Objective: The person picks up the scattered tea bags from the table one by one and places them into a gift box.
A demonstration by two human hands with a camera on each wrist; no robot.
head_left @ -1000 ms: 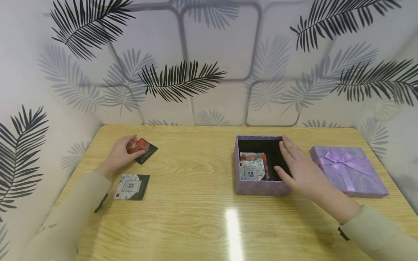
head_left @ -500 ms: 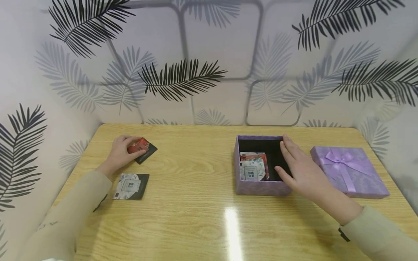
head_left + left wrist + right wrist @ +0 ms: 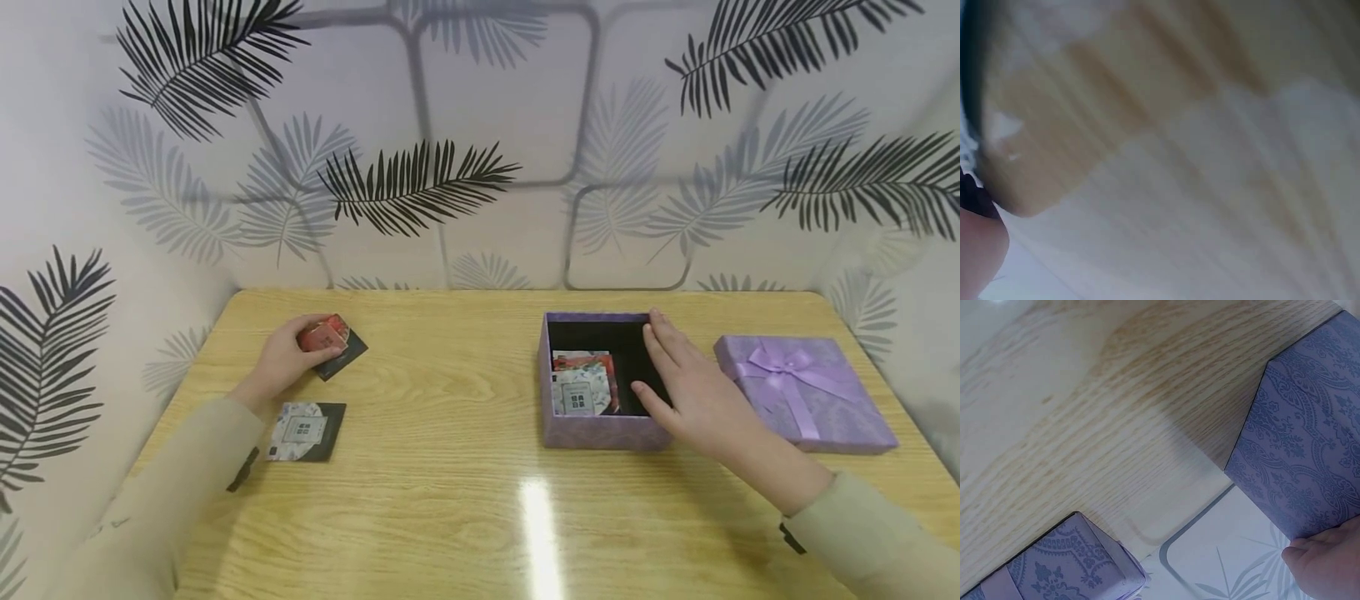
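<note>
My left hand (image 3: 288,354) pinches a red-and-black tea sachet (image 3: 347,357) at the table's far left, thumb along its near side. Nearer to me lies a white-and-black sachet (image 3: 303,431) with a printed label. My right hand (image 3: 701,400) rests on the right wall of an open purple box (image 3: 603,433), fingers extended and thumb over the opening. In the right wrist view, its fingers (image 3: 1313,553) touch the patterned outer wall (image 3: 1304,444). Inside the box, red and white sachets (image 3: 581,392) lean at the left. The left wrist view shows only blurred table and part of a hand.
A purple lid (image 3: 813,400) with a ribbon bow lies to the right of the box. Wooden tabletop (image 3: 435,467) stretches between the sachets and the box. A leaf-patterned wall (image 3: 495,225) stands along the far edge.
The red-and-black sachet and my left hand have shifted very slightly, with the sachet's red side a little higher. My right hand and the box have stayed in place.
</note>
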